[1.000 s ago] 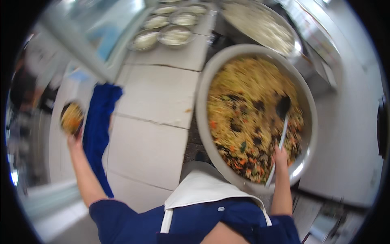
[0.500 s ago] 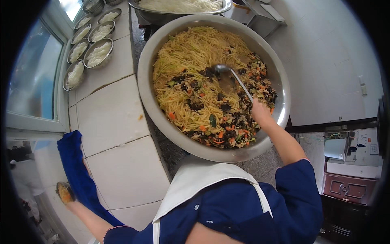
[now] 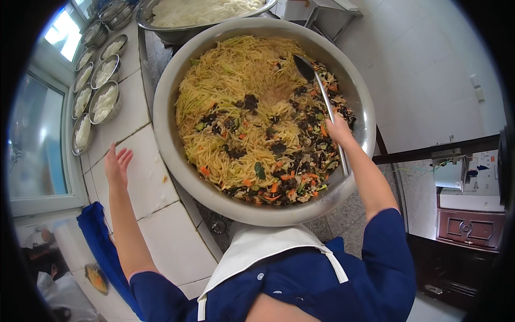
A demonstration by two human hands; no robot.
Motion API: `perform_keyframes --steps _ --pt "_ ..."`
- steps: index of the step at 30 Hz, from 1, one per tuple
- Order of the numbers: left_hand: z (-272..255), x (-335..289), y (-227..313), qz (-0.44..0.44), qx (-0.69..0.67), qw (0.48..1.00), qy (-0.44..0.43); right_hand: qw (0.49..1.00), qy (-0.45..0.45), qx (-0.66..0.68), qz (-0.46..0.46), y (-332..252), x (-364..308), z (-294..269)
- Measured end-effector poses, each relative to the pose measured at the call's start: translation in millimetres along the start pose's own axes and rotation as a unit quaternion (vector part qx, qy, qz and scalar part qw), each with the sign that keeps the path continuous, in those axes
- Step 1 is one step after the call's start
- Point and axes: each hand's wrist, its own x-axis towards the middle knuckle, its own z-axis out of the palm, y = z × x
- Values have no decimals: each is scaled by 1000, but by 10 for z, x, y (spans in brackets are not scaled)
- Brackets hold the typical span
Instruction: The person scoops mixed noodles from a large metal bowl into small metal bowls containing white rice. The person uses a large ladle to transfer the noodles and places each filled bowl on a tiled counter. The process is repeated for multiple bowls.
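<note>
My right hand (image 3: 339,130) is wrapped round the handle of a long metal ladle (image 3: 327,99), whose dark-looking scoop rests at the far right part of the food. The ladle lies over a wide steel basin (image 3: 166,129). Inside are yellow-green vegetable shreds (image 3: 230,75) and, to the right and near side, a mix of black fungus and carrot pieces (image 3: 300,172). Over the white tiled counter (image 3: 161,236) my left hand (image 3: 118,163) reaches out with fingers apart, holding nothing. Closest to it are steel bowls of rice (image 3: 104,102) by the window.
A second large pan of white rice (image 3: 206,11) stands beyond the basin. Stacked steel bowls (image 3: 115,13) sit at the far left. A blue cloth (image 3: 104,247) lies across the counter's near left, beside a bowl of food (image 3: 96,279) on the sill. A white wall rises at the right.
My left hand has let go of the food bowl by the blue cloth and moved forward toward the rice bowls. The ladle's scoop has lifted and shifted to the far right.
</note>
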Motion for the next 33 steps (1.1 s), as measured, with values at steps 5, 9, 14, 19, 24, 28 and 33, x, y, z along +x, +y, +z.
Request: perform_keyframes --steps 5,9,14,19,24,28,33 --pt "671 655 2 -52 -185 980 41 983 -95 -154 31 -560 583 145" --pt "476 1159 -48 -29 -228 972 44 958 -64 -265 -89 -118 319 6" --pt "389 1450 -162 -38 -246 964 89 919 -94 -360 -127 428 -401 -515" --pt "460 1855 -273 -17 -218 975 32 941 52 -315 -111 951 -1102 -694" --pt "-308 2421 -95 4 -252 967 -35 954 -165 197 153 496 -1362 -474" --pt "185 2118 -134 -81 -237 967 43 980 -176 62 64 382 -990 199" --pt "248 967 39 -80 -275 957 38 986 -117 79 84 -16 -653 10"
